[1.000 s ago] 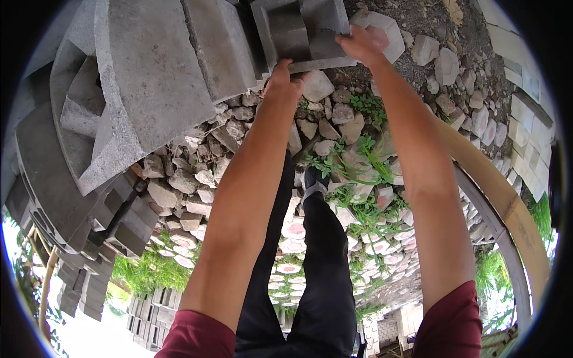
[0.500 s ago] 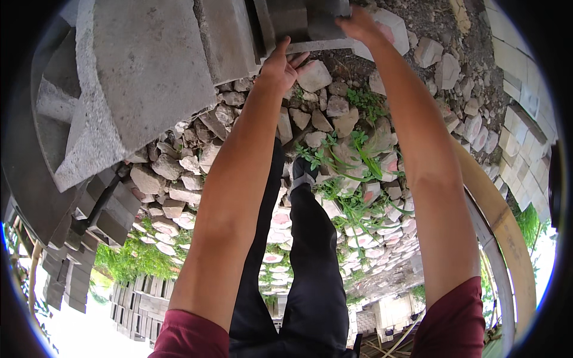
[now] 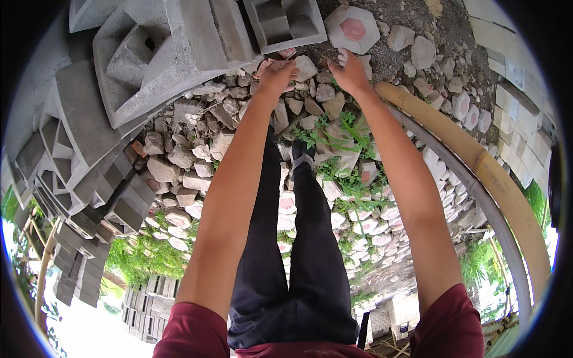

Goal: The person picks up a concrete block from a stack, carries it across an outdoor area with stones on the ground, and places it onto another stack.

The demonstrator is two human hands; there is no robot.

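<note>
A grey hollow concrete block (image 3: pixel 285 44) with a recessed, divided face sits at the top centre. My left hand (image 3: pixel 276 78) is just below its lower left corner, empty, with fingers loosely apart. My right hand (image 3: pixel 350 72) hovers below and to the right of the block, also empty, its fingers parted and slightly bent. Just beyond the right hand lies a hexagonal paver (image 3: pixel 353 30) with a reddish centre. Neither hand touches the block.
Bigger grey concrete blocks (image 3: pixel 197 42) are stacked at the upper left. Loose rubble (image 3: pixel 182 156) and green weeds (image 3: pixel 349 140) cover the ground around my feet. A curved bamboo pole (image 3: pixel 471 156) runs along the right. Pale blocks (image 3: pixel 518 128) are stacked at the far right.
Both hands have let go of the concrete block and drawn back toward me. The view has shifted, so more of the block and the left stack shows.
</note>
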